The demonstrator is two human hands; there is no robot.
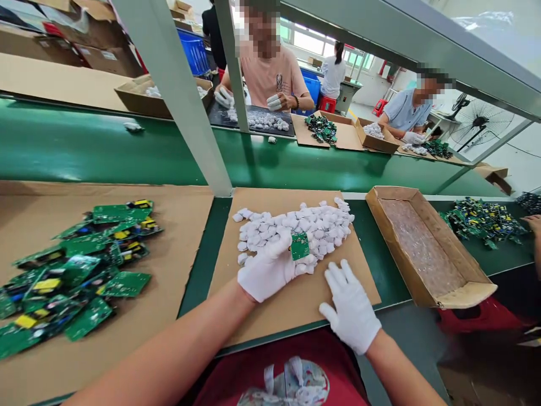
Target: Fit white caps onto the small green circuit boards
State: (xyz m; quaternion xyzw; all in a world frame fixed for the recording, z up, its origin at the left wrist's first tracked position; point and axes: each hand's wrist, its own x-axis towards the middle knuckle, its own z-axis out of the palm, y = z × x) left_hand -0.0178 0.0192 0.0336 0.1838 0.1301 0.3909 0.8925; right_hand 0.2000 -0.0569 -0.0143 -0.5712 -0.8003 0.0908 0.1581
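Observation:
My left hand (268, 270), in a white glove, is closed on a small green circuit board (300, 246). It holds the board over a heap of small white rounded pieces (325, 225), whose exact kind I cannot make out. Gloved in white too, my right hand (350, 307) lies with fingers spread on the near right part of a cardboard sheet (240, 316), below the heap. Nothing shows in its grasp. At the left, a pile of green circuit boards with yellow and blue components (76, 276) rests on another cardboard sheet (143, 355).
An open cardboard box lined with clear plastic (426, 248) stands at the right, beside another board pile (486, 220). A grey metal post (186, 113) rises at the bench's far edge. Beyond runs a green conveyor belt (177, 152); co-workers sit across it, and a person's hand (535, 223) shows far right.

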